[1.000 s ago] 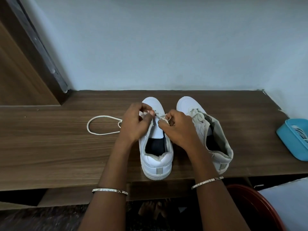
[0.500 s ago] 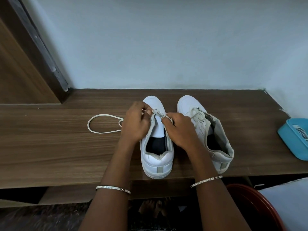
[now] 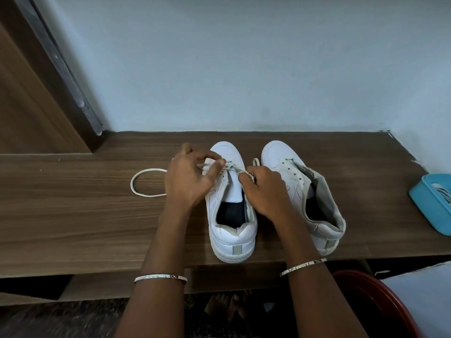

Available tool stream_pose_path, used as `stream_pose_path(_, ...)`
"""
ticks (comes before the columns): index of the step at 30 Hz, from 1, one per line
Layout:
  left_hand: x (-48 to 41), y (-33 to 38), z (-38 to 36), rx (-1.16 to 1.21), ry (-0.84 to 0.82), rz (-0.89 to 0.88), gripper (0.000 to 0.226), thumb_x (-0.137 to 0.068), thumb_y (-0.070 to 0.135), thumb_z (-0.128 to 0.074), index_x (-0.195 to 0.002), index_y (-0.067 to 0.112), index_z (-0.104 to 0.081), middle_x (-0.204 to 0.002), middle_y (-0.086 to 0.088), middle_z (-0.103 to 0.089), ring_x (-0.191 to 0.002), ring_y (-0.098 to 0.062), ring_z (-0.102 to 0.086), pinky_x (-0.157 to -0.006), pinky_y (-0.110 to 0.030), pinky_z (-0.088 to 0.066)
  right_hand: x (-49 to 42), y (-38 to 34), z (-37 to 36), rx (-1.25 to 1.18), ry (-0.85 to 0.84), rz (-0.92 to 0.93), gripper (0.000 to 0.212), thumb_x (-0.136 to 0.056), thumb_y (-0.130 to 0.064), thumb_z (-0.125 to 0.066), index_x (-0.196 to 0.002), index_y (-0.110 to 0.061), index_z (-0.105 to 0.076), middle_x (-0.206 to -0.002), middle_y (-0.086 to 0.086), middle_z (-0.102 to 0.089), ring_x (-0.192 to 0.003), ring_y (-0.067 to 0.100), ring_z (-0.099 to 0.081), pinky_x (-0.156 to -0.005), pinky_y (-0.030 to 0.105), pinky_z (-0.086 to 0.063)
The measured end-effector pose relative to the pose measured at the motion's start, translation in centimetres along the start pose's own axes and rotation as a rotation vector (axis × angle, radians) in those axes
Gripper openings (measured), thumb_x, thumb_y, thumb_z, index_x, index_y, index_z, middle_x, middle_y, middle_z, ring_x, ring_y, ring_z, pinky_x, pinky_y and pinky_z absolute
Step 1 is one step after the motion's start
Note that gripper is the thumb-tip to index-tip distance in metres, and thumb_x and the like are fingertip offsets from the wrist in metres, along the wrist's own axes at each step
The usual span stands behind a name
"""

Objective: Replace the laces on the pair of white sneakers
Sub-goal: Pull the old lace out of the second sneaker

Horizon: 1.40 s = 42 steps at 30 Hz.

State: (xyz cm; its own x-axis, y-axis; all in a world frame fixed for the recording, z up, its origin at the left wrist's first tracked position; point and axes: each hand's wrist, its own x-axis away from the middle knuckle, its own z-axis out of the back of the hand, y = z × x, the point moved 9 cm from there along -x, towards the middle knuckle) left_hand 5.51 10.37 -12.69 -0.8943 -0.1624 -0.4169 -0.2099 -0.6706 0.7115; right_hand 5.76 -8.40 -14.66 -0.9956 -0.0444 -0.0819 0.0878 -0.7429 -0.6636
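Counter [image 3: 73, 228]: wood-grain top, carrying the left sneaker and everything placed by it below. Wall [image 3: 244, 69]: pale blue-grey, straight beyond the left sneaker's toe. Red tub [image 3: 366, 301]: rim only, below the counter edge, nearer the viewer and to the right of the left sneaker's heel. Blue basket [image 3: 429, 206]: on the counter well to the right of the left sneaker, cut by the frame; pale strands inside, too cropped to identify. Right sneaker [image 3: 280, 154]: white, just beside the left sneaker on its right, toe to the wall, eyelet rows showing, collar sagging open and leaning away to the right. Left sneaker [image 3: 231, 242]: white, upright, heel at the counter's near edge, tongue lying flat, dark interior visible. Left hand [image 3: 188, 181]: over the left sneaker's left flank, thumb and forefinger pinching the lace at the eyelets nearest the toe. Right hand [image 3: 266, 189]: between the two sneakers, against the left sneaker's right flank, fingers curled, gripping the lace. Lace [image 3: 234, 169]: off-white, drawn taut across the left sneaker's front eyelets from hand to hand; its slack forms a loop on the counter left of the left sneaker, and one end pokes up past the right hand's knuckles. Bangles [image 3: 159, 278]: silver, one on each wrist, nearer the viewer than the left sneaker's heel.
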Motion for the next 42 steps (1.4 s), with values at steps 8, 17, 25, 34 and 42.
stream_pose_path(8, 0.1, 2.2, -1.5, -0.369, -0.011, -0.182, 0.006, -0.086, 0.033, -0.075, -0.091, 0.03, -0.076, -0.091, 0.008, -0.062, -0.101, -0.028, -0.05, -0.075, -0.034, -0.029, 0.1, -0.1, 0.1, -0.003, -0.002, 0.008, 0.04, -0.097, -0.032, -0.05, -0.062, -0.015, -0.039, -0.059, 0.001, -0.05, -0.065, 0.026, -0.053, -0.059, 0.034, -0.034)
stream_pose_path(17, 1.3, -6.9, 0.8, 0.747, 0.422, 0.659, 0.017, -0.099, 0.013, -0.05, -0.089, 0.021, -0.062, -0.08, 0.005, -0.063, -0.077, -0.017, -0.054, -0.061, -0.026, -0.04, 0.2, -0.1, 0.2, -0.008, -0.012, -0.005, 0.041, -0.096, -0.03, -0.051, -0.061, -0.015, -0.037, -0.06, 0.002, -0.048, -0.065, 0.027, -0.05, -0.062, 0.036, -0.035)
stream_pose_path(25, 0.8, -5.7, 3.1, 0.185, 0.369, 0.363, 0.024, -0.077, 0.023, -0.058, -0.1, 0.024, -0.066, -0.097, 0.004, -0.069, -0.091, -0.024, -0.065, -0.081, -0.043, -0.054, 0.2, -0.3, 0.1, 0.001, -0.012, -0.011, 0.042, -0.096, -0.03, -0.051, -0.059, -0.018, -0.035, -0.059, -0.001, -0.046, -0.066, 0.027, -0.05, -0.065, 0.035, -0.037)
stream_pose_path(34, 0.3, 0.8, -1.8, -0.184, -0.076, -0.042, 0.011, -0.088, 0.041, -0.071, -0.096, 0.039, -0.077, -0.103, 0.014, -0.069, -0.111, -0.022, -0.053, -0.086, -0.037, -0.032, 0.2, -0.2, 0.2, 0.0, -0.013, -0.013, 0.041, -0.096, -0.032, -0.051, -0.06, -0.017, -0.037, -0.06, -0.001, -0.049, -0.067, 0.026, -0.052, -0.064, 0.035, -0.035)
stream_pose_path(42, 0.2, 0.0, -1.3, -0.148, 0.011, 0.036, 0.01, -0.097, 0.025, -0.054, -0.089, 0.028, -0.059, -0.091, 0.013, -0.068, -0.099, -0.022, -0.063, -0.088, -0.04, -0.04, 0.1, -0.1, 0.1, -0.012, -0.015, -0.02, 0.041, -0.096, -0.033, -0.05, -0.061, -0.016, -0.037, -0.06, 0.0, -0.048, -0.067, 0.027, -0.051, -0.064, 0.035, -0.036)
